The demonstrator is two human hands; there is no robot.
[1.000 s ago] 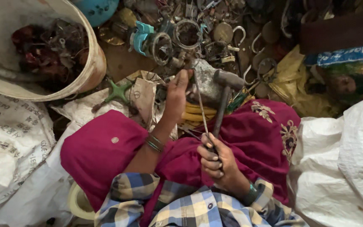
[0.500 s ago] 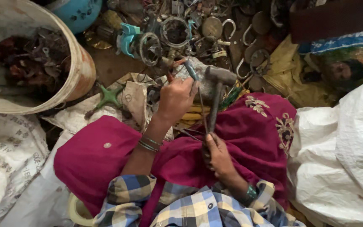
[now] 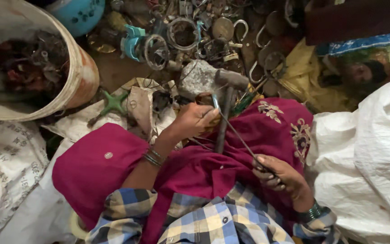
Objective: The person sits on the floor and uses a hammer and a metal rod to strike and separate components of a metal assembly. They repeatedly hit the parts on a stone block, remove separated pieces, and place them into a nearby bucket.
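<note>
A person sits on the floor (image 3: 113,74) amid scrap metal, lap draped in magenta cloth (image 3: 195,167). The left hand (image 3: 197,119) is curled shut around a small metal piece held near a grey stone (image 3: 198,77). The right hand (image 3: 278,174) is clamped on a thin wire (image 3: 235,131) that runs up toward the left hand. A hammer (image 3: 225,104) rests between them, its head against the stone. Rings and hooks (image 3: 231,40) litter the dirt floor beyond. A bucket (image 3: 75,68) of rusty parts stands at left; white sacks (image 3: 366,153) lie at right.
</note>
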